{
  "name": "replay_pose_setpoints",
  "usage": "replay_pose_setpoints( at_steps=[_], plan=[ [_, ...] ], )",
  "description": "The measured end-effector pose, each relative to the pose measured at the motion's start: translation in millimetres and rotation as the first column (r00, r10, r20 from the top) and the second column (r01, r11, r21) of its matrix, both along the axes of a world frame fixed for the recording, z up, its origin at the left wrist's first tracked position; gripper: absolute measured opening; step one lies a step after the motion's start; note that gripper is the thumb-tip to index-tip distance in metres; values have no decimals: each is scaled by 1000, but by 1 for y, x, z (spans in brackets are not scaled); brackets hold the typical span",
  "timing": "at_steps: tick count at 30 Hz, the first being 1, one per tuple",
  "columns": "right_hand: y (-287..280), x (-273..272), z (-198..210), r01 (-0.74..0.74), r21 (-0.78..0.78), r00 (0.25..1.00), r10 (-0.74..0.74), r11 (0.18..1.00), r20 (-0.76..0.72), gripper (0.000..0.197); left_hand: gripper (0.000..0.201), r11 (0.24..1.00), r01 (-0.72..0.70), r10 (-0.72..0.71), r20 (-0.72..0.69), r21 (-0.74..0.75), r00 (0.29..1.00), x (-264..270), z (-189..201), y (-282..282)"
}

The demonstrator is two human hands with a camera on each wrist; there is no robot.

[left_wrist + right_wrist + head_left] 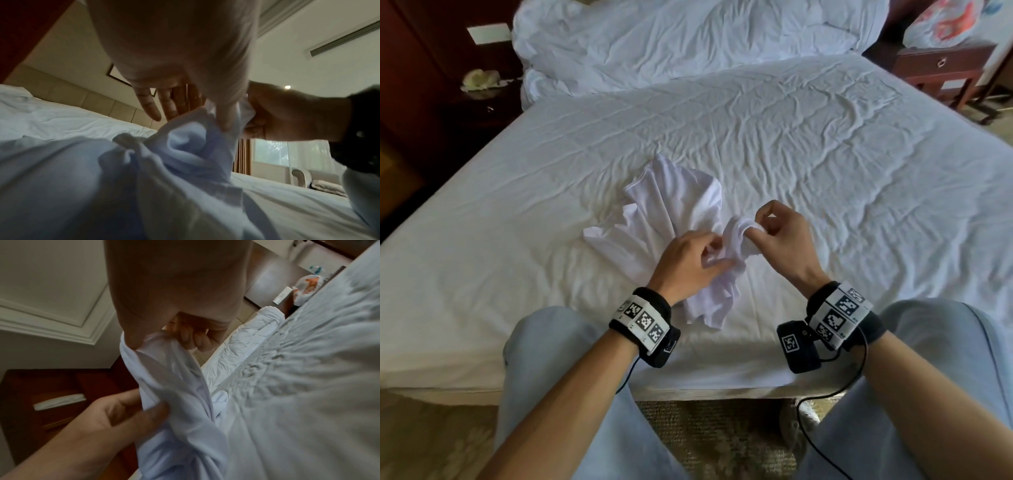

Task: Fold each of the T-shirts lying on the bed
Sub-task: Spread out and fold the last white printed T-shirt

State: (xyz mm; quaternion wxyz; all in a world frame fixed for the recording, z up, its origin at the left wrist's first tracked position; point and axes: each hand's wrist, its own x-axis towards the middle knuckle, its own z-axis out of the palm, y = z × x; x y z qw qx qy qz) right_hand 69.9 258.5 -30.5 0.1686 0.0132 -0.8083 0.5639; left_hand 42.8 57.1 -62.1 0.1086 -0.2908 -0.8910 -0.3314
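Standing at the near edge of the bed (482, 240), the person has a single white T-shirt (674, 209) bunched up in front of them, lying near the middle of the mattress but closer to the near edge than to the headboard end. The right hand (780, 240) pinches a raised fold of the cloth between thumb and curled fingers, lifting it clear of the sheet, while the left hand (688, 263) holds the same gathered part just beside it, thumb pressed on the fabric and the other fingers fairly straight behind it, as the left wrist view shows. To my eye they are hunting for a hem or a sleeve opening, so the shirt can be shaken out and laid flat before any fold is made; nothing is folded yet. The shirt is thin, soft, limp knit, falling in long loose pleats with one pointed flap spreading toward the left edge and a narrow tail trailing toward the near edge. It is nearly the same white as the creased sheet beneath it, so its outline is hard to follow. A rumpled duvet (688, 37) is heaped at the far end.
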Motion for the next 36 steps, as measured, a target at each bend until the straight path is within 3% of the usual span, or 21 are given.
replay_pose_setpoints(
  at_steps=[4,7,10,19,23,29,33,36],
  plan=[
    [7,-2,-4,52,79,999,-52,995,1,16,7,990,-130,131,-11,48,991,-9,-5,-12],
    [17,-10,-7,133,112,991,-134,985,-6,19,9,944,-265,274,-18,195,962,-25,4,-35],
    [21,-14,-13,155,153,988,-157,976,3,20,5,849,-373,397,15,375,918,-36,10,-56],
    [17,-16,-27,60,334,997,-72,941,23,9,28,775,-484,522,19,406,853,-35,14,-64],
    [13,-20,-43,-95,439,990,37,894,138,11,18,735,-521,555,57,434,830,-34,14,-64],
    [2,-19,-49,-259,423,961,189,868,200,22,31,763,-516,558,5,389,830,-40,7,-67],
    [5,-19,-39,-114,341,992,90,933,84,29,29,798,-490,511,38,351,859,-45,-3,-70],
    [7,-17,-30,-64,243,998,64,968,9,23,41,894,-351,352,47,279,935,-42,-6,-64]
  ],
)
